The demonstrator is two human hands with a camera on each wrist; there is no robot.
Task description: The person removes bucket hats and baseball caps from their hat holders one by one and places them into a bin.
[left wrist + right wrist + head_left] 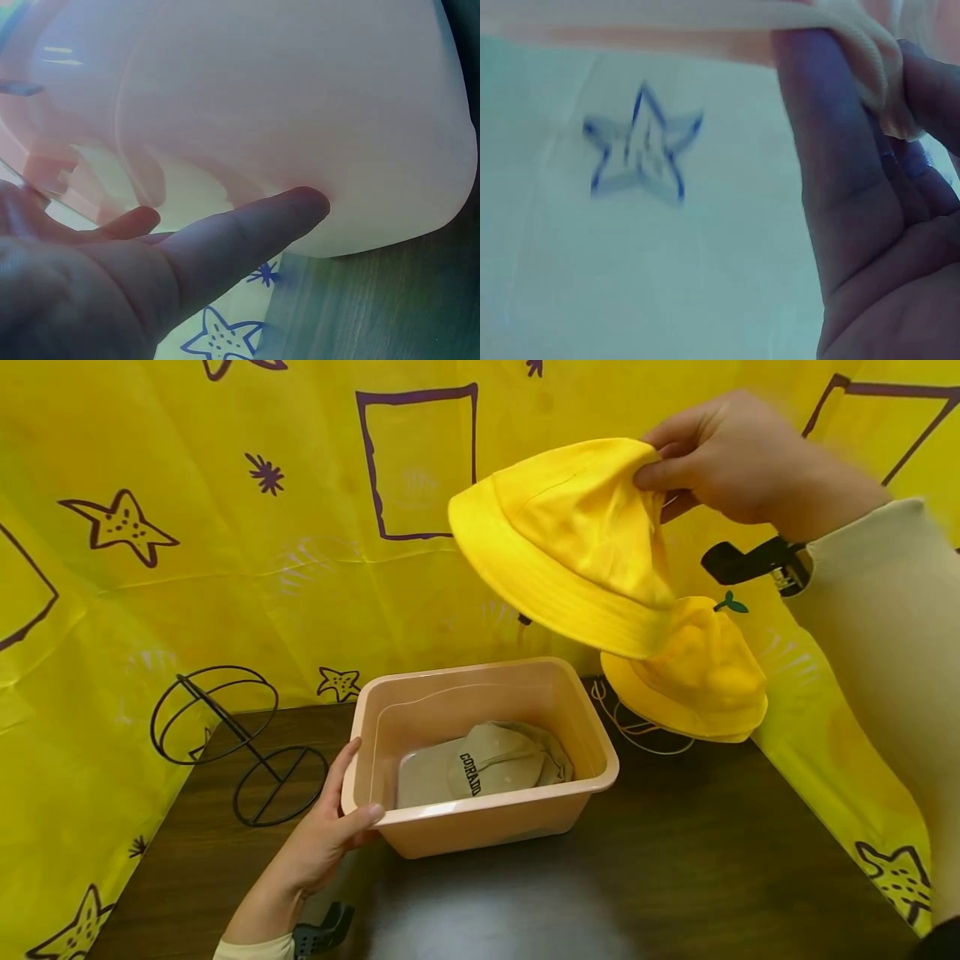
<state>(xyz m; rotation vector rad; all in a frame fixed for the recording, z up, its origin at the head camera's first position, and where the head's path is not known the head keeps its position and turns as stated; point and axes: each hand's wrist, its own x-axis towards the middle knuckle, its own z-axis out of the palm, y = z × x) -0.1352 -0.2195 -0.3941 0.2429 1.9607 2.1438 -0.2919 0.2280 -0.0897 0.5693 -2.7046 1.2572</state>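
Pinched by its crown in my right hand, a yellow bucket hat hangs in the air above and behind the tub. The right wrist view shows a fold of its cloth between thumb and fingers. My left hand grips the left front corner of a peach plastic tub, thumb over the rim; in the left wrist view a finger lies along the tub's wall. Inside the tub rests a beige baseball cap with dark lettering.
A second yellow hat with a green sprout sits on a wire stand at the back right. A black wire hat stand lies at the left on the dark wooden table. Yellow patterned cloth hangs around the table.
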